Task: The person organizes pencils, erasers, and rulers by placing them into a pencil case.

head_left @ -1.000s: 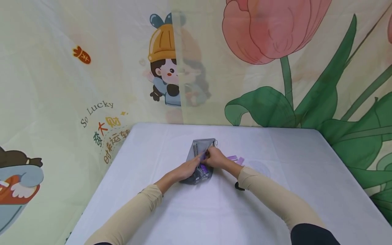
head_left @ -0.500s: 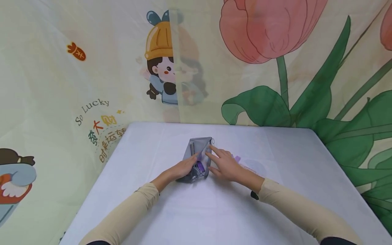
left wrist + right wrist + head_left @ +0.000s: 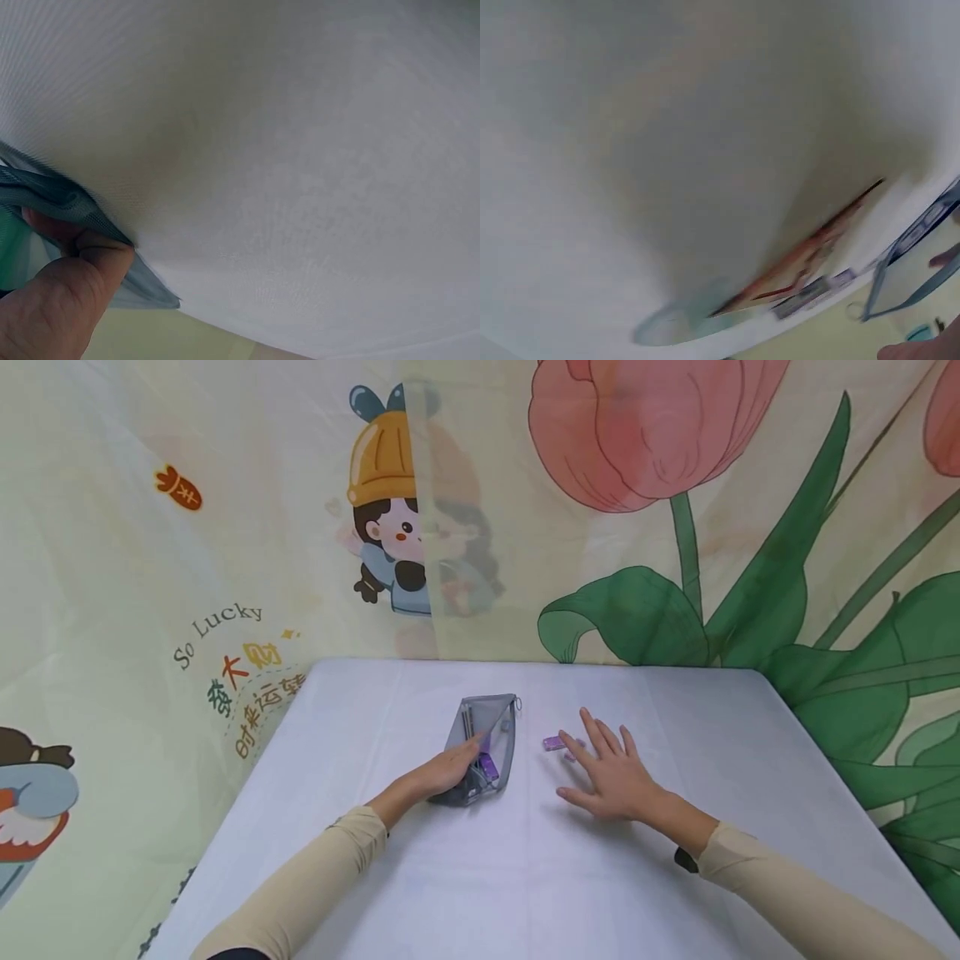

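I read the step in hand as a reach toward the small flat purple block point(image 3: 552, 743) on the white cloth-covered table point(image 3: 600, 877), while the grey see-through mesh pouch point(image 3: 492, 712) is steadied beside it. My left hand point(image 3: 447, 768) pinches the pouch's edge; the mouth gapes, and a small purple rectangular box point(image 3: 488, 767) and slim dark pencil-like sticks point(image 3: 468, 721) show within. My right hand point(image 3: 618, 781) holds nothing, fingers spread just beside the block. As I judge it, the next move calls for bringing the fingertips down to a fine pinch. The right wrist view also gives me a blurred flat reddish-brown piece point(image 3: 799, 270) and a pale teal shape point(image 3: 667, 324) I can't identify. That right hand partly blocks my head view there, and the limp mesh could sag across the mouth.
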Demonstrator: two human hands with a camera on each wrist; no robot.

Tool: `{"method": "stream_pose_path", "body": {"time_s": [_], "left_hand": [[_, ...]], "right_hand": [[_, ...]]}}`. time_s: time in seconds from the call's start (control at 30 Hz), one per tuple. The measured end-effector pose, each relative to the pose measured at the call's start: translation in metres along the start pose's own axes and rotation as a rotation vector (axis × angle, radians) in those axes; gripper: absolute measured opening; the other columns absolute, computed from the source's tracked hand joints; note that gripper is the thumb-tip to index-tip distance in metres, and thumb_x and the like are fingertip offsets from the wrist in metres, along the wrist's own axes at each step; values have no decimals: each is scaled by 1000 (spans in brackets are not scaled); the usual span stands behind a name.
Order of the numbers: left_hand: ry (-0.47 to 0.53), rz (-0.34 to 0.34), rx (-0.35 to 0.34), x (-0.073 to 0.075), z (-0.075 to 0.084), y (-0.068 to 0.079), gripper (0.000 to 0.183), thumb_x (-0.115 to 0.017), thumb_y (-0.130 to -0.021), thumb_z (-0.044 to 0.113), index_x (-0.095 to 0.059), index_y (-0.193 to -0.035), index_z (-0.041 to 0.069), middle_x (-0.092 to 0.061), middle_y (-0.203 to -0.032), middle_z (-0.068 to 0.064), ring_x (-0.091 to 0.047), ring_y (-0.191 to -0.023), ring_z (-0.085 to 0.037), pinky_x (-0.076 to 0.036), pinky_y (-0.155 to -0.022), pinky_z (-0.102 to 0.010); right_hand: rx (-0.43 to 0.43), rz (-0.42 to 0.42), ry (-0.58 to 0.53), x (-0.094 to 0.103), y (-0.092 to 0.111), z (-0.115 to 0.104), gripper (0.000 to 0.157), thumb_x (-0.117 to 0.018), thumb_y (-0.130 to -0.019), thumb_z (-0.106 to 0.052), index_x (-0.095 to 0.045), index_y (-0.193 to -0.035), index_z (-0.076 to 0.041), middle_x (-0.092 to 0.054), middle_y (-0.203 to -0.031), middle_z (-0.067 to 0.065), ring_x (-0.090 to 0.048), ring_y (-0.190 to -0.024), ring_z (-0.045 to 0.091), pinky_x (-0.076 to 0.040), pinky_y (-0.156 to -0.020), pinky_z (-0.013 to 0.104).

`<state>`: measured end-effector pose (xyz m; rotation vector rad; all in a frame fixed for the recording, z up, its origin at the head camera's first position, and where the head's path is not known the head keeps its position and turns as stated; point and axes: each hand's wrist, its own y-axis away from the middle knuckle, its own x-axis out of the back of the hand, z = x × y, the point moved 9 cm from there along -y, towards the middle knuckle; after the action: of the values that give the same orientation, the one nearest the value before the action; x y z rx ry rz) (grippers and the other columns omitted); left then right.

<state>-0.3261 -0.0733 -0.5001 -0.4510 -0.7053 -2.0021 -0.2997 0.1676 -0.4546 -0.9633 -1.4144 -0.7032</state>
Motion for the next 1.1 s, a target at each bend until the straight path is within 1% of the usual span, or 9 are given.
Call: {"method": "stream_pose_path", "body": {"time_s": [0.2, 0.37, 0.57, 0.63, 0.77, 0.87, 1.1], "left_hand": [[-29, 1, -38, 2, 4, -4, 57, -18, -107, 48, -20, -159, 24, -22, -164, -5, -22, -151, -32, -18, -123, -50], [-3, 9, -39, 5, 4, -5, 57, -18, -107, 49, -19, -159, 25, -21, -164, -5, -22, -151, -33, -18, -123, -51], [15, 0, -35, 2, 2, -3, 57, -18, -107, 48, -18, -159, 26, -20, -165, -4, -21, -151, -33, -17, -123, -50], [15, 4, -40, 1, 2, -3, 57, -19, -108, 47, -19, -159, 24, -21, -165, -6, -21, -151, -34, -17, -123, -51], [7, -1, -40, -1, 1, -3, 58, -19, -108, 47, -19, -160, 22, -20, -165, -5, -20, -151, -33, -16, -123, -50], [4, -6, -33, -1, 0, -4, 59, -18, -107, 49, -17, -160, 23, -18, -165, -3, -18, -152, -30, -15, -124, -47], [17, 0, -31, 0, 1, -4, 57, -20, -107, 47, -19, -159, 23, -20, -165, -5, -21, -151, -32, -17, -123, -50]], "right_hand": [[-100, 3, 2, -2, 13, 44, 89, -56, -86, -67, -29, -157, -20, -1, -166, 21, -19, -147, 45, -5, -112, 76], [-150, -6, -6, -3, 18, 70, 89, -54, -88, -68, -27, -157, -20, 1, -166, 21, -17, -146, 49, -3, -110, 78], [-197, -20, -10, -5, 22, 87, 91, -52, -88, -70, -26, -157, -18, 0, -165, 24, -17, -145, 53, -2, -109, 79], [-209, -24, -7, -6, 23, 91, 92, -52, -87, -70, -26, -157, -17, -1, -164, 25, -17, -144, 54, -1, -109, 79], [-226, -41, -16, -7, 25, 98, 95, -53, -86, -71, -26, -157, -15, -1, -163, 28, -17, -143, 56, 0, -108, 81], [-242, -62, -25, -8, 26, 105, 97, -52, -86, -72, -23, -158, -15, 1, -163, 29, -16, -143, 57, 1, -107, 82], [-276, -84, -81, -12, 24, 122, 98, -52, -87, -72, -19, -159, -15, 7, -163, 29, -14, -142, 60, 3, -106, 82]]}}
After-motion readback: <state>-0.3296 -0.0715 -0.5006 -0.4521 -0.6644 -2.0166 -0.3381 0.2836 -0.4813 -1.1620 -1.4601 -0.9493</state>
